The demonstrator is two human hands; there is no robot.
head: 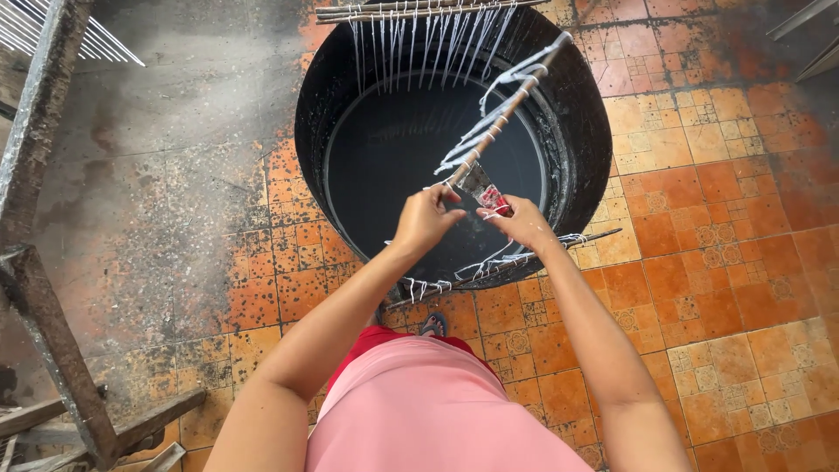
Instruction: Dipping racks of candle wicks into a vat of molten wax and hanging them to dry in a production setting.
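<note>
Above the large black vat we hold a thin wooden stick wound with white string; the stick runs from our hands up and to the far right, tilted over the vat's opening. Loose white loops hang from it along its length. The vat is round, with a dark, glossy inner wall streaked with pale residue and a flat dark liquid surface inside.

Our left hand is closed around the near end of the stick, fingers curled and pinching it. Our right hand sits just to the right, fingers closed on a small red and white piece at the stick's near end; we cannot tell what this piece is. The stick's near end therefore lies between both sets of fingertips, touching them.

A second string-wound stick lies across the vat's near rim, below our hands. At the far rim a rack of sticks carries a row of white strands hanging straight down into the vat.

The floor is orange patterned tile, worn and stained, turning to grey bare patches on the left. A rusty metal frame stands at the left edge.
</note>
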